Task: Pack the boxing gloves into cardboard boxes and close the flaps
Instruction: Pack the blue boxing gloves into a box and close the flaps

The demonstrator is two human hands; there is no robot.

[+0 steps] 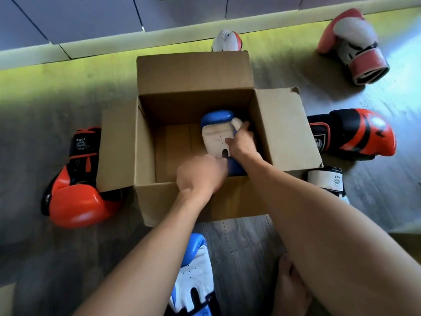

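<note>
An open cardboard box point(193, 74) stands on the floor with its flaps spread outward. Inside it, against the right wall, lies a blue and white boxing glove point(217, 130). My right hand point(241, 142) grips that glove along its right side. My left hand point(201, 174) reaches over the near rim and holds the glove's cuff end. A second blue and white glove point(193, 270) lies on the floor near me, between my forearms.
An orange and black glove point(73, 181) lies left of the box, another point(355, 133) to its right. A white cuffed glove point(328, 181) sits near the right flap. A pink and white glove point(353, 42) lies far right, one more point(227, 41) behind the box.
</note>
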